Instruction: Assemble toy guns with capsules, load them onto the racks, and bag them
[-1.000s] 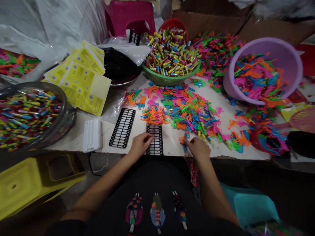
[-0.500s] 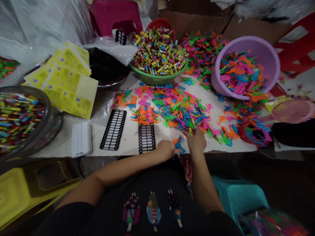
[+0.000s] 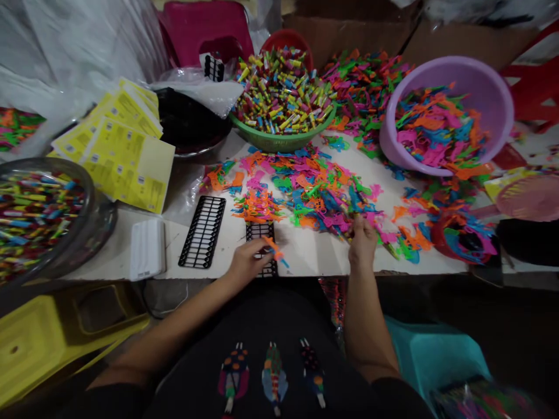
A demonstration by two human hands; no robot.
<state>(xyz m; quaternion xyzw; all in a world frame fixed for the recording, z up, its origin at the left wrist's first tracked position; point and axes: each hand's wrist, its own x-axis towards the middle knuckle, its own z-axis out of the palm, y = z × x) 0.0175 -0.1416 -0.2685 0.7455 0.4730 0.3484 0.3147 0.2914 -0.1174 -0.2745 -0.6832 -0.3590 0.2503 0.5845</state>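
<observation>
My left hand pinches a small orange plastic toy pistol with a bit of blue at its lower end. It holds this over the near part of a black slotted rack, whose far part carries a row of mostly orange toy pistols. My right hand is at the near right edge of a loose pile of coloured toy pistols. Its fingers are closed, and what they grip is hidden. A second black rack with bare slots lies left of the first.
Behind the pile stands a green basin of small coloured tubes. A purple tub of toy pistols is at right, beside a small red bowl. On the left are a white box, yellow printed sheets and a clear tub of tubes.
My left hand has moved left, from beside my right hand to above the rack, carrying the toy pistol. My right hand has shifted slightly right along the pile's edge.
</observation>
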